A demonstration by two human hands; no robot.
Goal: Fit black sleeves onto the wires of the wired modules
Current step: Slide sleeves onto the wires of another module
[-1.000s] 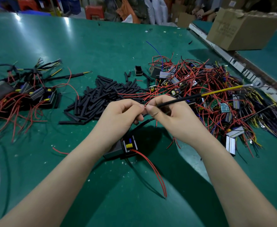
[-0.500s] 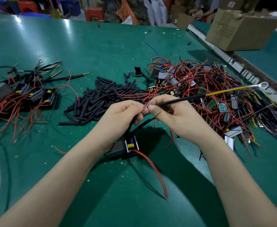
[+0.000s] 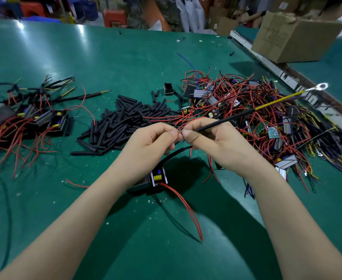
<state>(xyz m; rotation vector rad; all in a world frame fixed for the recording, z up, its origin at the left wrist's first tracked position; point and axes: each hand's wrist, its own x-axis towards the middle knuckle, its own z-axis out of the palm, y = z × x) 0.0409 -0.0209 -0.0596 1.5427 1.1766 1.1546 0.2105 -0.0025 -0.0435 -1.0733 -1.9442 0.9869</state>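
While both hands are pinched this tight together, the trick is keeping the wire ends lined up dead straight with the sleeve mouth. The left hand [image 3: 152,142] has thumb and forefinger nipping the short red wire tips [image 3: 178,132], and the right hand [image 3: 212,142] is curled around the near end of the long black sleeve [image 3: 224,120], thumb pressed right up against the left fingertips. So the join sits squarely between the two thumbs — I can't tell whether the tips are inside the tube yet, it's too small to see.

My guess at doing it well: hold the sleeve still and feed the wire, twisting slightly if a strand catches. Keep the pinch close to the tip so the thin wire doesn't buckle.

Running away from the right fingers, the sleeve gives way to a yellow wire [image 3: 275,102] ending in a silver ring terminal [image 3: 321,85], hanging in the air up and to the right. That long tail could snag the tangled heap of red-wired modules [image 3: 257,118] just beyond the right knuckles.

Below the left wrist sits the small black module with a yellow part [image 3: 156,179] on the green table [image 3: 105,57], two red leads trailing toward the body. Past the left fingers lies the pile of loose black sleeve pieces [image 3: 121,122], and further left a bunch of already sleeved modules [image 3: 34,116].
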